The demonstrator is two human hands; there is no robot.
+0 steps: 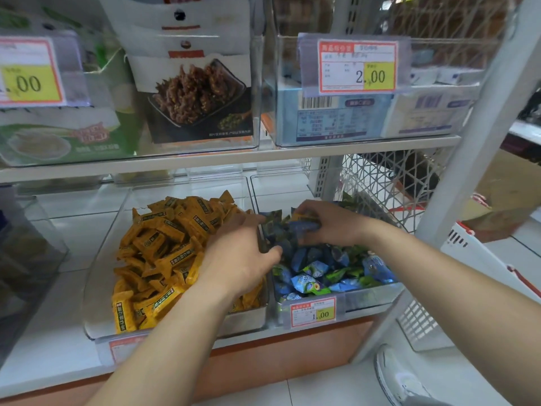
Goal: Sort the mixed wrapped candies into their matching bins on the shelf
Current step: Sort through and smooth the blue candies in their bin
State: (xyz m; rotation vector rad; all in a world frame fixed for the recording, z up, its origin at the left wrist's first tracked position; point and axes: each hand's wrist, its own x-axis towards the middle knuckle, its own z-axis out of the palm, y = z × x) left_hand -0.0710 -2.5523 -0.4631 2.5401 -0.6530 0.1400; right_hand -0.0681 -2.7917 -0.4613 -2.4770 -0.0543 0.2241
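Two clear bins stand side by side on the lower shelf. The left bin is heaped with orange wrapped candies. The right bin holds blue and green wrapped candies. My left hand reaches across the divider between the bins, its fingers curled into the blue candies at the right bin's left side. My right hand sits over the back of the right bin and grips a bunch of blue candies.
A white shelf post slants down at the right. Price tags hang on the bin fronts. Above the candies, the upper shelf carries clear boxes of packaged snacks. A white basket stands right, and my shoe is below.
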